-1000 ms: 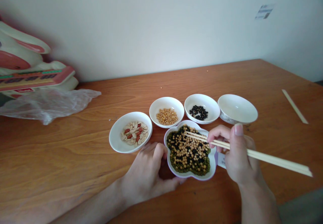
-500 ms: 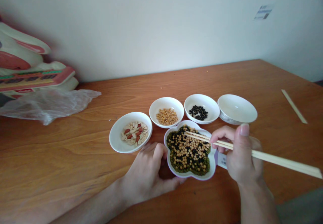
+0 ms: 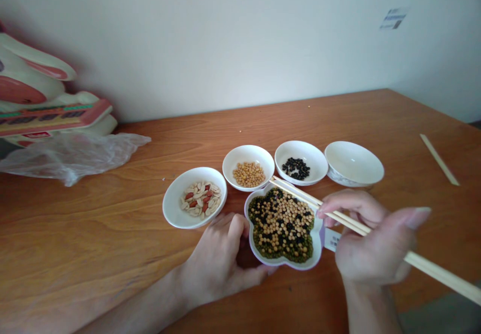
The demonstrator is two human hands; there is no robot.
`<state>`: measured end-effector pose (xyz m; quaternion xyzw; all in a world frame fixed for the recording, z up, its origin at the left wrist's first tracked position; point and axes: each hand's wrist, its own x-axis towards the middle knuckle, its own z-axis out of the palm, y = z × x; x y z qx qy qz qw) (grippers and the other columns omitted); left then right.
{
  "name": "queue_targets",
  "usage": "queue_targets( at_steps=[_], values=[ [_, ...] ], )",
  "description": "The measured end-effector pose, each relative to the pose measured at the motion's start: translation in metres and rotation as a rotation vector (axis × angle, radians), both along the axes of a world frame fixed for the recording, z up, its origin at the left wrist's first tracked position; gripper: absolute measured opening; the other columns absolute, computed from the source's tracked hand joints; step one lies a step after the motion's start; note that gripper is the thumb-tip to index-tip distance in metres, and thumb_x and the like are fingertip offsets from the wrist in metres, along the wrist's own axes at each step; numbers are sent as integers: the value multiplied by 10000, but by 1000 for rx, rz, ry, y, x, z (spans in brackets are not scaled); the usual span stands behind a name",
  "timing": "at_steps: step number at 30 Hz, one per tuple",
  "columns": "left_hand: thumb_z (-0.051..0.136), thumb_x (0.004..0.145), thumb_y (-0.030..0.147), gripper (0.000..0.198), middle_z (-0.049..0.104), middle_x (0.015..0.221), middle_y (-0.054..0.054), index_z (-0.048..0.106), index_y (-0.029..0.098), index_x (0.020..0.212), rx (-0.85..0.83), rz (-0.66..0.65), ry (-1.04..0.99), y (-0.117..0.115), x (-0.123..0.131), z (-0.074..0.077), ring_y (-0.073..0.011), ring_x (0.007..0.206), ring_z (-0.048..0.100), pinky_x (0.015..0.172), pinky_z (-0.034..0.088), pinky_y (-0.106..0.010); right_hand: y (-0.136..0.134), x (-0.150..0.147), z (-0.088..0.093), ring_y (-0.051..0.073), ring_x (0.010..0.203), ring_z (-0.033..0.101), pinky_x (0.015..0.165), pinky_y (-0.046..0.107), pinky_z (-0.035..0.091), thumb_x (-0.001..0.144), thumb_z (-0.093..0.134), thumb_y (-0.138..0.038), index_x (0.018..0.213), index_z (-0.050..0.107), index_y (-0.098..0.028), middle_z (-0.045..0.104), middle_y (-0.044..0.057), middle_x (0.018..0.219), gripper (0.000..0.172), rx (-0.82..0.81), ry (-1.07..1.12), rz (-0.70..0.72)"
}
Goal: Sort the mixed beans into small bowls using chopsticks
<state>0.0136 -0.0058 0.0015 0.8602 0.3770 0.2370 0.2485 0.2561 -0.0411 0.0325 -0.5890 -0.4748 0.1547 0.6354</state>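
My left hand [image 3: 221,259] is closed around the left side of a flower-shaped bowl [image 3: 317,246], its thumb along the near edge. Green mung beans, black beans and pale yellow soybeans [image 3: 287,213] are mixed inside it. My right hand [image 3: 370,246] grips a pair of wooden chopsticks [image 3: 304,198], thumb lifted. Their tips hover over the bowl's far rim, close together; whether a bean is between them I cannot make out. Behind stand a white bowl of soybeans [image 3: 248,174] and a white bowl of black beans [image 3: 296,168].
A white bowl with peanuts [image 3: 201,198] stands left, close to my left hand. Another white bowl [image 3: 353,161] is at the back right. One wooden stick [image 3: 439,159] lies far right. A clear plastic bag [image 3: 75,156] and a toy keyboard [image 3: 56,118] sit at the left by the wall.
The chopstick tips have moved from the beans toward the far rim of the flower-shaped bowl. My right hand has turned and its thumb has lifted away. My left hand stays put.
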Motion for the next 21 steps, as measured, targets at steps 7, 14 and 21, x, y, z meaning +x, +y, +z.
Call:
queue_targets(
  at_steps=[7,14,21],
  values=[
    [909,779,495,505,748,858,-8,494,266,952,-11,-4,-11,0,3,1,-236,722,732,635,535,-348,3,-25,3,183,575,579,533,331,410,1086,225,-735,700,741,-215,635,57,601,828,-58,-31,92],
    [905,785,496,508,750,867,-4,486,267,957,-3,0,-3,0,3,0,-225,714,722,618,521,-334,6,-10,-3,159,554,577,500,287,423,1077,212,-757,712,757,-207,669,53,607,856,-36,13,146],
    [914,776,502,526,748,893,-8,485,266,968,26,-7,-8,0,-1,-1,-230,743,726,655,546,-348,4,23,0,177,518,592,453,281,451,990,127,-886,630,729,-215,651,73,552,971,-145,1,195]
  ],
)
